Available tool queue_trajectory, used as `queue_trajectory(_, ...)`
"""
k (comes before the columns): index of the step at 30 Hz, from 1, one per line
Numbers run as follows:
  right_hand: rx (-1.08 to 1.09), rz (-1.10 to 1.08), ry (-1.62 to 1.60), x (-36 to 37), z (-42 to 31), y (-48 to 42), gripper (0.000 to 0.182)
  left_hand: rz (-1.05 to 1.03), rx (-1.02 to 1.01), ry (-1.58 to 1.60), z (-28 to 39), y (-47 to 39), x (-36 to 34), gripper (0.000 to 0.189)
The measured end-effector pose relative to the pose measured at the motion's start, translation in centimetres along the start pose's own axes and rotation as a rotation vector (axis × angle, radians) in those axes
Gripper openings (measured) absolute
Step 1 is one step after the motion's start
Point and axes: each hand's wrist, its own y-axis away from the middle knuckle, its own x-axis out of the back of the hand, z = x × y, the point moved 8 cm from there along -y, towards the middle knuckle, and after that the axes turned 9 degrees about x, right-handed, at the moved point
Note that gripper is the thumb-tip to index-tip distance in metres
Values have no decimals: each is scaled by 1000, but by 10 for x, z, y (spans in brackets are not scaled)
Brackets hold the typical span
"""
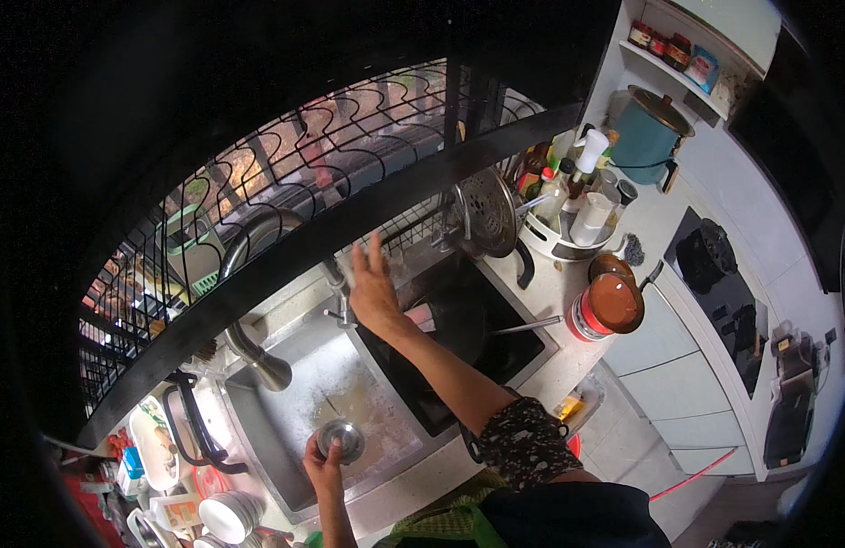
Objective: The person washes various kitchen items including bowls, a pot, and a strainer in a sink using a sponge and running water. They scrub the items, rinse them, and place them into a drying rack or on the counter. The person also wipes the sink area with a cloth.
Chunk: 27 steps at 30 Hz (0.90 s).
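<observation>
My left hand (324, 455) grips a small round metal dish (341, 442) by its rim, thumb on top, over the near part of the sink (292, 486). The sink holds foamy, cloudy water (333, 390). My right hand (376, 291) is raised with its fingers spread and nothing seen in it, beside the tap's base (341, 308) behind the sink. The curved metal faucet spout (268, 366) hangs over the sink's left side. Beyond my right forearm, a dark pan (456, 329) with a metal handle (528, 326) sits in the dark basin.
White bowls (229, 517), a white tray (154, 445) and a black rack (193, 438) stand left of the sink. At right are a perforated metal steamer (487, 212), a round bottle tray (566, 250), stacked pans (612, 303) and a blue pot (645, 140). A dark window bar (285, 240) crosses ahead.
</observation>
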Motion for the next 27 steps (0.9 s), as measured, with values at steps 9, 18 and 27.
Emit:
queue_trajectory(9, 722, 498, -90, 95, 17, -97, 6, 83, -76, 4, 22, 6, 6, 40)
queue_trajectory(18, -32, 51, 297, -24, 153, -168, 25, 162, 6, 21, -4, 13, 31, 38)
queue_trajectory(27, 92, -187, 204, 18, 154, -151, 27, 240, -29, 24, -2, 13, 47, 36)
